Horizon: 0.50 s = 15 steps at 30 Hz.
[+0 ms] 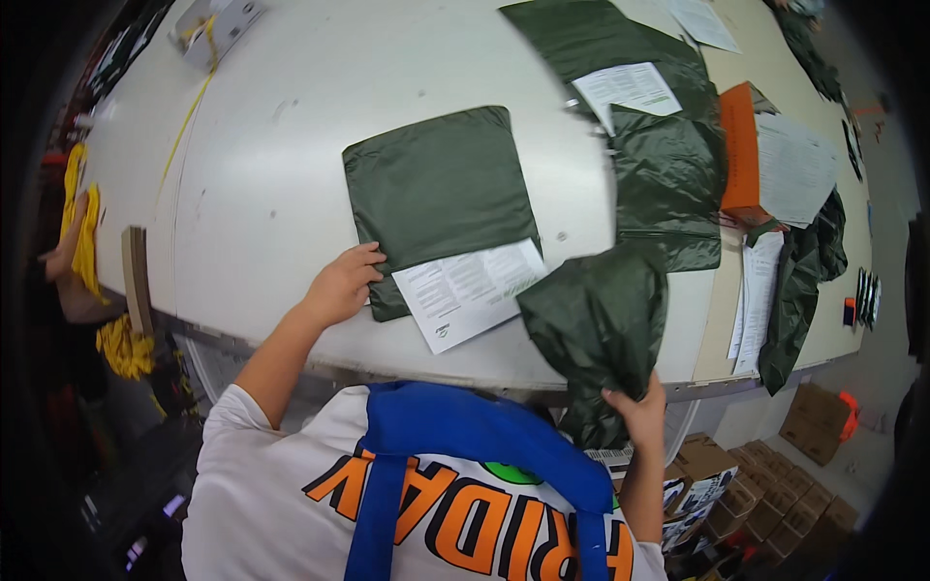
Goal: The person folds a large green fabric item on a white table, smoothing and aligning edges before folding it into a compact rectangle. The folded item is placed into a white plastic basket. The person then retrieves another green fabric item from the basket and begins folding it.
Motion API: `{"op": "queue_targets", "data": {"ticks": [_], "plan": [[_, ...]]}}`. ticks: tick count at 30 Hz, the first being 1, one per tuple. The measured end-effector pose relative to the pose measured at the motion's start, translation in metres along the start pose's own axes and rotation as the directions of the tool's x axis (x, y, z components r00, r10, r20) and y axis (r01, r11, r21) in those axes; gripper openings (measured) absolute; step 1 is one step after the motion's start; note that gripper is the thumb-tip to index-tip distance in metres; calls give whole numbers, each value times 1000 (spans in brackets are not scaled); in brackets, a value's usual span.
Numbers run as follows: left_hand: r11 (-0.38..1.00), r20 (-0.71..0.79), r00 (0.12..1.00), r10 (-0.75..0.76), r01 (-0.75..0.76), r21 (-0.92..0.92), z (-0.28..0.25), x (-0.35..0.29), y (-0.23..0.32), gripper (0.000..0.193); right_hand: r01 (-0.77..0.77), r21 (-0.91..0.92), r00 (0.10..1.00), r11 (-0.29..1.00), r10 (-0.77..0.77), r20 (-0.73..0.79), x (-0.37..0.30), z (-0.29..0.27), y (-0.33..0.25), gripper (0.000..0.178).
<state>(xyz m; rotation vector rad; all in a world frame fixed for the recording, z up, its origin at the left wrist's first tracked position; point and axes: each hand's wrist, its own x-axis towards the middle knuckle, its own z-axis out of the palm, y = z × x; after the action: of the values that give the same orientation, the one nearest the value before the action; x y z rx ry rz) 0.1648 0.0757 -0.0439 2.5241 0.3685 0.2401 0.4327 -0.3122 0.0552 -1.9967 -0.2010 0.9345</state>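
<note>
Apparently the right hand (637,412) is clamped on a crumpled bag (601,300) at the near edge of the tabletop (271,194): likely light, soft, slippery, best held bunched. The left hand (344,283) touches a flat bag (441,189); pinching, I can't tell.

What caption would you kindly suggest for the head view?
Left hand touching a flat green bag partly under a printed sheet, right hand gripping a crumpled green bag.

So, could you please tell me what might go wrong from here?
The printed sheet juts past the flat green piece, so it might slide off if nudged. The bunched green fabric in the right hand, close to that sheet in this view, could sweep it aside.
</note>
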Motion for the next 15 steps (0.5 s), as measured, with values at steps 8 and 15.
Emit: {"op": "queue_targets", "data": {"ticks": [8,15], "plan": [[487,-105,505,-857,725,-487,41,-67,79,104,-10,150,997,989,-2,81,34,67,8,59],[338,97,541,-835,645,-685,31,-73,105,104,-59,197,995,979,42,91,31,94,19,57]]}}
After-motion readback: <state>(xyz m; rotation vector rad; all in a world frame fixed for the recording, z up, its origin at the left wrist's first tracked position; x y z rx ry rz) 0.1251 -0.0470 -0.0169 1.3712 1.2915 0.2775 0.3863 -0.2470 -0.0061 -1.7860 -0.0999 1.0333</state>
